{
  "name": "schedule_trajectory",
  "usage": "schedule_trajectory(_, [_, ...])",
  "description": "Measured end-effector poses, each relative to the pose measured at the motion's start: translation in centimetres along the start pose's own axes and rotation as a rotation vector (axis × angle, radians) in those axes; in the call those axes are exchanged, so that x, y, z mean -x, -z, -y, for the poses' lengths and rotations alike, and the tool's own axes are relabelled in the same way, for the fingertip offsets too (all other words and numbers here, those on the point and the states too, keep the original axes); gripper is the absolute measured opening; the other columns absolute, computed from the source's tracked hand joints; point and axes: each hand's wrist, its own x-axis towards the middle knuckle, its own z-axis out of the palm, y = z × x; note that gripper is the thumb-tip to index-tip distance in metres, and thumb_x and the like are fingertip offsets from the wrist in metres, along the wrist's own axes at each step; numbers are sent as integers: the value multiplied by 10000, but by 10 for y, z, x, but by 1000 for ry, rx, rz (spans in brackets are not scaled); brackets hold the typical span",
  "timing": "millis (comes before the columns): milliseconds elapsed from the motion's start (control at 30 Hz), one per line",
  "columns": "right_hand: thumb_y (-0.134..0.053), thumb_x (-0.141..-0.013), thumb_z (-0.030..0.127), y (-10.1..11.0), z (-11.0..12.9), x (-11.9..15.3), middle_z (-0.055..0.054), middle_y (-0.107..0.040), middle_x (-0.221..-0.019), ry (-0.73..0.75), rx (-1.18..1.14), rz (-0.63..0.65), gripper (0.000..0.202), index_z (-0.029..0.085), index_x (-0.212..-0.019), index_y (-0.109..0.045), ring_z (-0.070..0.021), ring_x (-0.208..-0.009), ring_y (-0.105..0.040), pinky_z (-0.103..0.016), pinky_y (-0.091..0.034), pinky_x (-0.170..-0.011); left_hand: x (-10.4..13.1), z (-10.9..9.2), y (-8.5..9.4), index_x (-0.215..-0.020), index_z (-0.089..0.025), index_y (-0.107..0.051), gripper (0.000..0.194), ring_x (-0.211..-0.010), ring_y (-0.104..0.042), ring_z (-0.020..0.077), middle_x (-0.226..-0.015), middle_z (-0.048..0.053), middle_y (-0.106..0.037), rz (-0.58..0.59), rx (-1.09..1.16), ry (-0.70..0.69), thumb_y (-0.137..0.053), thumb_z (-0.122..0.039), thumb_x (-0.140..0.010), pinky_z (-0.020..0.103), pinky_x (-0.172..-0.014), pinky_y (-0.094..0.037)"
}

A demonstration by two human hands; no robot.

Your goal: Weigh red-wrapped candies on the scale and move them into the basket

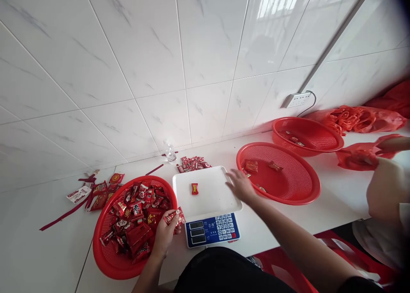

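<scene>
The left hand is pinched closed, its bare forearm angling up from below. The right hand extends open, fingers apart, its bare forearm slanting in from lower right.

The wall tiles were smooth and glazed, glossy enough to mirror barred light. The tabletop had a smooth, faintly shiny white surface. All three baskets — the filled basket, the middle basket and the far basket — looked like red plastic, perforated along their sides, with smooth rims. The scale tray appeared to be smooth white plastic with a soft sheen, and the scale's keypad panel flat and smooth. The candies, the lone candy and the candy packet wore shiny wrappers. The bottle was clear plastic; the bags were thin, crinkled, glossy plastic film.
</scene>
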Motion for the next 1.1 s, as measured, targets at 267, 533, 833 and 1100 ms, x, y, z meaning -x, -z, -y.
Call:
schedule_trajectory(267, [-463, -850, 343, -49, 101, -2, -51, -225, -1479, 424, -65, 349, 537, 253, -1361, -323, -275, -1362, -84, -510, -156, -1066, 1, 5, 0, -980, -154, -534, 494, -516, -581, 118, -665, -7, -621, -22, 3, -38, -639, -508, -652, 253, -509, -493])
schedule_trajectory(533, [-463, -839, 187, -52, 82, 15, -78, -560, -1201, 422, -248, 233, 281, 208, -1099, -568, -234, -1174, -434, -380, -354, -966, 1, 6, 0, -986, -153, -534, 487, -516, -577, 117, -668, -6, -620, -24, -8, -59, -637, -499, -659, 246, -502, -489])
schedule_trajectory(833, [-403, -853, 309, -40, 37, 48, -50, -668, -902, -33, -626, 130, 242, 216, -1012, -558, -191, -828, -610, -333, -474, -760, 3, 5, -2, -945, -168, -570, 465, -500, -560, 117, -605, -25, -612, -4, -58, -79, -645, -509, -638, 242, -513, -475])
schedule_trajectory(1100, [-477, -790, 376, 3, -46, 30, -74, -638, -975, -619, -1292, -331, 500, 176, -1236, -377, -175, -866, -644, -310, -537, -766, 3, 4, -3, -963, -163, -573, 488, -514, -567, 115, -640, -4, -637, 12, -74, -83, -652, -506, -626, 241, -516, -484])
